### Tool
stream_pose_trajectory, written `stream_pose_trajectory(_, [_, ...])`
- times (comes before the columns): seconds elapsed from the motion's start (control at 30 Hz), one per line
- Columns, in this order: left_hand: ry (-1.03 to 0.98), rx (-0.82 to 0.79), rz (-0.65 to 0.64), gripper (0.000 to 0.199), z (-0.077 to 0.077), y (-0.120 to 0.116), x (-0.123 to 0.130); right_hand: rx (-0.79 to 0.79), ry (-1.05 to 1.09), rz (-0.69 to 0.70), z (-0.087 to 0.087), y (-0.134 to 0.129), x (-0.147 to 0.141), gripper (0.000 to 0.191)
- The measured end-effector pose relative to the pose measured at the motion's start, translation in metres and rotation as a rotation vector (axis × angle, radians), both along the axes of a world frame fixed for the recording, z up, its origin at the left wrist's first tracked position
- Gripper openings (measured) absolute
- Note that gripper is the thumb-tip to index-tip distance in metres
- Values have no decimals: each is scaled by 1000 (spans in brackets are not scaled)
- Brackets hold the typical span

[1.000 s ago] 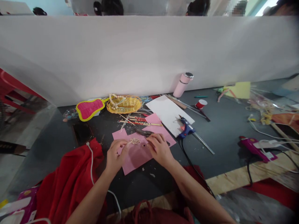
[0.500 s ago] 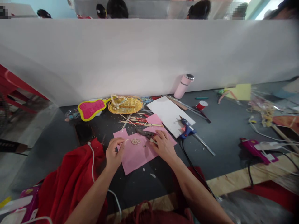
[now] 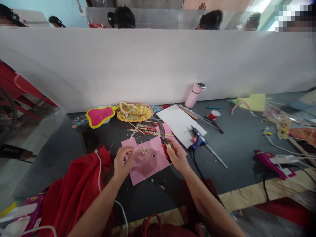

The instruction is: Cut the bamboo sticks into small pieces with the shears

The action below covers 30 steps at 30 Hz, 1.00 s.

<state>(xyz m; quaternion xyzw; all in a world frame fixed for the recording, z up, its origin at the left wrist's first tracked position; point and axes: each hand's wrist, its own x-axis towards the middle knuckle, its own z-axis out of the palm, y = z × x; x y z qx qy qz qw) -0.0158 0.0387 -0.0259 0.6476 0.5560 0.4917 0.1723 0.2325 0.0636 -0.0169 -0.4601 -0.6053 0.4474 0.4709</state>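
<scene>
My right hand [image 3: 177,155] is closed round the red handles of a pair of pliers or cutters [image 3: 162,133], whose dark curved jaws point up and away. My left hand [image 3: 122,161] pinches a thin pale stick [image 3: 135,149] between thumb and fingertips, over the left part of a pink paper sheet [image 3: 145,171]. On that paper, between the hands, lies a small heap of short pale cut pieces [image 3: 144,151]. A tiny dark piece [image 3: 153,155] sits to the right of the heap. Red-marked wooden sticks [image 3: 148,131] lie just beyond the paper.
A yellow wicker basket [image 3: 145,113] and a pink, yellow-edged paddle shape [image 3: 100,118] stand at the back. On the right are a white board [image 3: 180,123], a blue glue gun [image 3: 197,139] with its cord, and a pink bottle [image 3: 195,95]. Red cloth [image 3: 76,177] drapes at left.
My right hand has picked the pliers up from the paper and turned them upright, jaws away from me. My left hand stays nearly in place with its stick.
</scene>
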Motion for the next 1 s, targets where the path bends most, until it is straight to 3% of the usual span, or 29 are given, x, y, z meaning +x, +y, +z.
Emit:
stream_pose_trajectory(0.1, [4, -4, -7, 7, -2, 0, 0, -262, 178, 128, 4, -6, -4, 47])
stream_pose_trajectory(0.17, [5, 1, -7, 6, -1, 1, 0, -332, 211, 171, 7, -9, -6, 47])
stream_pose_trajectory(0.47, [-77, 3, 18, 13, 2, 0, 2, -166, 19, 297, 14, -21, -16, 30])
stream_pose_trajectory(0.63, [-94, 45, 9, 9, 32, -3, 6, -62, -11, 378, 16, -28, -26, 11])
stream_pose_trajectory(0.8, [72, 120, 1, 4, 73, 3, 10, -87, 32, 409, 19, -33, -28, 13])
stream_pose_trajectory(0.9, [161, 132, -8, 4, 82, 10, 15, -195, 144, 423, 18, -35, -27, 39])
stream_pose_trajectory(1.0, [201, 113, -34, 4, 80, 14, 18, -156, 123, 414, 17, -34, -26, 30])
